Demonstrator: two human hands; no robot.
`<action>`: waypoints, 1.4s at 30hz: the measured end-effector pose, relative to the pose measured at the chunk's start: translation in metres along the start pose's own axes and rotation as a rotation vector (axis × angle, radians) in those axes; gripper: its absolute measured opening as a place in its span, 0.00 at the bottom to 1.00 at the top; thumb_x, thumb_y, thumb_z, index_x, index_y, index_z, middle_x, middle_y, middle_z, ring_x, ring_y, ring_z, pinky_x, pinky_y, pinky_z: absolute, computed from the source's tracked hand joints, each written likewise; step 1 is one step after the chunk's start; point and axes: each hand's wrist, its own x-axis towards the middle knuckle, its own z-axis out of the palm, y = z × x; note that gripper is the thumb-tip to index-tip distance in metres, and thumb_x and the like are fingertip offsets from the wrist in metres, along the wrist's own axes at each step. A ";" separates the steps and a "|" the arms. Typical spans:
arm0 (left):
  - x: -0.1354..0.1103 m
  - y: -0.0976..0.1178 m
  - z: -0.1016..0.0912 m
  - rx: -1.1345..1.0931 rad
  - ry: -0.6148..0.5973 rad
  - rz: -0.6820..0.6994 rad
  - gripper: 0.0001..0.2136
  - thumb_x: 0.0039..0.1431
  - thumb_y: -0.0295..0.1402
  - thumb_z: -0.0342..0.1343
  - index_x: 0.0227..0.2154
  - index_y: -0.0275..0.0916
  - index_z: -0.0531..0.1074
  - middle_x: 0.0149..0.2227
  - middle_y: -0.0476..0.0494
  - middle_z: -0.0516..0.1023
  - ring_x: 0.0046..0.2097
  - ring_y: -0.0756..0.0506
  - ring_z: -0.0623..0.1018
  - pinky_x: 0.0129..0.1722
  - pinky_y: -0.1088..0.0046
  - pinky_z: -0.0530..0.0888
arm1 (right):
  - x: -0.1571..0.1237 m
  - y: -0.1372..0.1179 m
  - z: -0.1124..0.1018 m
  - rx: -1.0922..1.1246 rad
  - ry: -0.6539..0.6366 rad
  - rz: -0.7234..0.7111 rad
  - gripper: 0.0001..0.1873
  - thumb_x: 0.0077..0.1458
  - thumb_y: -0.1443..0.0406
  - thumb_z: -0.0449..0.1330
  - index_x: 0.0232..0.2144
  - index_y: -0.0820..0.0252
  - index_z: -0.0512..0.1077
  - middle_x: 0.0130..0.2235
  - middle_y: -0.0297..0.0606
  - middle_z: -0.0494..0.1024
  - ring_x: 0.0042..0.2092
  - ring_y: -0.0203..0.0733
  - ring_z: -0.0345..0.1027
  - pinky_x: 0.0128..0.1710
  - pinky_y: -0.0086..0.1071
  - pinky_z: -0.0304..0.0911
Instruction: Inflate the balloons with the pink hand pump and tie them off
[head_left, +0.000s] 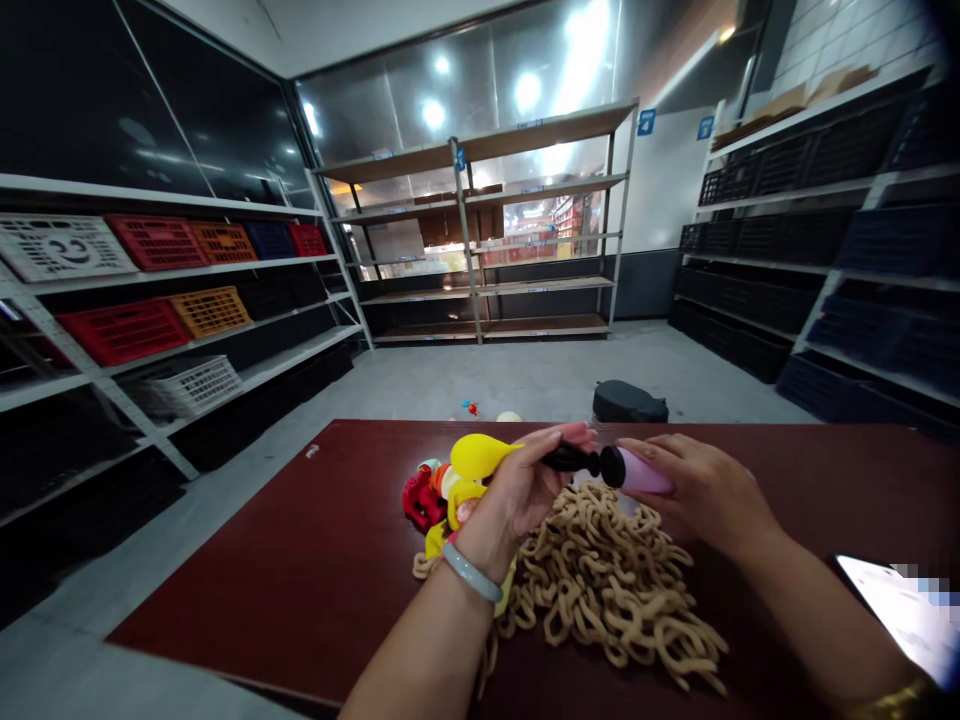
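Note:
My left hand [529, 480] is closed around the neck of a partly inflated yellow balloon [478, 455], pinching it onto the black nozzle of a hand pump. My right hand [701, 490] grips the pump's pink body [643, 472], fingers wrapped over it. Both hands hover above a dark red table [300, 560]. Under them lies a heap of tan, hook-shaped pieces [611, 585]. A small cluster of red, yellow and orange balloons [435, 495] sits just left of my left wrist, which wears a pale bangle.
A phone with a lit screen [900, 610] lies at the table's right edge. A black bag [628, 402] and small bits lie on the floor beyond. Shelving with coloured crates [150, 300] stands left, dark crates [825, 250] right, bare racks [495, 240] behind.

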 end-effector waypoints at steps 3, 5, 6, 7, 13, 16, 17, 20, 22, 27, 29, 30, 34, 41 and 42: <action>-0.001 -0.006 0.002 0.028 -0.031 -0.010 0.15 0.55 0.28 0.54 0.45 0.30 0.75 0.51 0.31 0.74 0.52 0.39 0.73 0.55 0.64 0.64 | 0.002 -0.012 0.000 0.018 -0.009 -0.011 0.27 0.53 0.51 0.57 0.54 0.51 0.66 0.45 0.41 0.75 0.43 0.47 0.69 0.42 0.39 0.64; -0.002 -0.006 0.002 0.046 -0.022 0.028 0.17 0.54 0.26 0.53 0.47 0.31 0.74 0.53 0.32 0.72 0.55 0.39 0.71 0.56 0.64 0.63 | 0.003 -0.020 0.002 0.039 -0.012 0.006 0.27 0.53 0.51 0.57 0.54 0.53 0.66 0.45 0.42 0.76 0.44 0.47 0.69 0.42 0.39 0.64; -0.002 -0.005 0.002 0.050 -0.016 0.055 0.18 0.54 0.26 0.53 0.49 0.32 0.73 0.53 0.32 0.72 0.56 0.39 0.70 0.56 0.64 0.62 | 0.003 -0.024 0.003 0.052 -0.009 0.017 0.27 0.53 0.51 0.57 0.53 0.53 0.67 0.44 0.42 0.76 0.44 0.47 0.70 0.42 0.38 0.64; -0.001 -0.005 0.002 0.053 -0.010 0.083 0.18 0.54 0.25 0.53 0.49 0.33 0.72 0.54 0.33 0.71 0.56 0.39 0.69 0.56 0.64 0.62 | 0.003 -0.027 0.005 0.064 -0.007 0.029 0.27 0.53 0.51 0.57 0.53 0.54 0.67 0.45 0.42 0.76 0.44 0.46 0.70 0.42 0.38 0.64; 0.005 -0.009 -0.005 0.012 0.129 0.225 0.17 0.56 0.30 0.56 0.50 0.40 0.70 0.52 0.38 0.73 0.52 0.43 0.73 0.52 0.66 0.65 | 0.003 -0.030 0.014 0.072 -0.014 0.078 0.27 0.53 0.51 0.57 0.54 0.51 0.66 0.45 0.40 0.76 0.44 0.46 0.71 0.40 0.37 0.66; 0.008 -0.012 -0.007 -0.053 0.180 0.273 0.14 0.56 0.33 0.58 0.46 0.40 0.72 0.49 0.41 0.75 0.48 0.44 0.75 0.52 0.66 0.66 | 0.002 -0.028 0.016 0.058 -0.024 0.094 0.27 0.53 0.51 0.57 0.54 0.49 0.65 0.45 0.38 0.76 0.44 0.46 0.71 0.40 0.38 0.67; 0.009 -0.012 -0.007 -0.079 0.188 0.274 0.12 0.56 0.33 0.58 0.44 0.39 0.73 0.47 0.41 0.75 0.47 0.44 0.76 0.52 0.64 0.67 | 0.002 -0.028 0.016 0.056 -0.026 0.100 0.27 0.53 0.51 0.57 0.54 0.48 0.65 0.45 0.38 0.76 0.44 0.47 0.71 0.40 0.38 0.67; 0.009 -0.013 -0.006 -0.172 0.213 0.275 0.10 0.55 0.38 0.59 0.34 0.36 0.73 0.41 0.40 0.77 0.43 0.43 0.77 0.50 0.62 0.68 | 0.002 -0.032 0.017 0.056 -0.020 0.104 0.27 0.54 0.51 0.56 0.54 0.49 0.65 0.44 0.39 0.76 0.44 0.47 0.71 0.39 0.38 0.67; 0.010 -0.014 -0.006 -0.228 0.238 0.300 0.13 0.54 0.42 0.59 0.25 0.36 0.70 0.33 0.43 0.77 0.38 0.45 0.77 0.47 0.63 0.70 | 0.002 -0.038 0.017 0.057 -0.018 0.101 0.26 0.53 0.51 0.57 0.54 0.49 0.65 0.43 0.40 0.76 0.43 0.47 0.71 0.38 0.38 0.67; 0.012 -0.010 -0.009 -0.287 0.314 0.332 0.22 0.52 0.44 0.60 0.14 0.38 0.57 0.14 0.54 0.59 0.20 0.53 0.65 0.31 0.71 0.69 | 0.003 -0.044 0.017 0.067 -0.059 0.067 0.27 0.53 0.52 0.57 0.54 0.50 0.65 0.41 0.40 0.76 0.41 0.47 0.71 0.38 0.38 0.66; 0.012 -0.003 -0.010 -0.303 0.300 0.281 0.24 0.53 0.43 0.60 0.12 0.38 0.54 0.13 0.55 0.55 0.18 0.53 0.61 0.27 0.72 0.66 | 0.002 -0.038 0.016 0.070 -0.074 0.048 0.28 0.53 0.50 0.56 0.54 0.50 0.65 0.41 0.40 0.76 0.41 0.47 0.71 0.38 0.38 0.66; 0.011 0.002 -0.010 -0.303 0.284 0.255 0.24 0.54 0.42 0.59 0.12 0.38 0.53 0.13 0.55 0.55 0.18 0.53 0.60 0.26 0.72 0.65 | 0.001 -0.033 0.015 0.069 -0.079 0.044 0.28 0.53 0.49 0.56 0.55 0.49 0.65 0.41 0.40 0.76 0.41 0.47 0.71 0.38 0.39 0.65; 0.008 0.021 -0.013 -0.216 0.176 0.134 0.23 0.56 0.36 0.57 0.11 0.38 0.55 0.14 0.52 0.58 0.22 0.51 0.65 0.32 0.69 0.68 | -0.002 -0.015 0.013 0.072 -0.097 0.044 0.28 0.52 0.48 0.56 0.54 0.48 0.66 0.42 0.39 0.76 0.41 0.47 0.71 0.39 0.39 0.65; 0.009 0.013 -0.020 -0.094 0.097 0.035 0.16 0.55 0.31 0.55 0.12 0.36 0.66 0.18 0.47 0.66 0.27 0.49 0.70 0.41 0.67 0.69 | -0.003 -0.014 0.015 0.144 -0.132 0.044 0.28 0.50 0.51 0.59 0.54 0.48 0.66 0.44 0.39 0.77 0.42 0.48 0.72 0.38 0.39 0.66; 0.009 0.009 -0.019 -0.083 0.103 0.018 0.16 0.55 0.32 0.55 0.12 0.36 0.67 0.18 0.46 0.67 0.27 0.48 0.71 0.41 0.67 0.69 | -0.003 -0.018 0.016 0.158 -0.147 0.041 0.28 0.50 0.51 0.59 0.54 0.49 0.66 0.45 0.38 0.77 0.42 0.47 0.73 0.39 0.38 0.67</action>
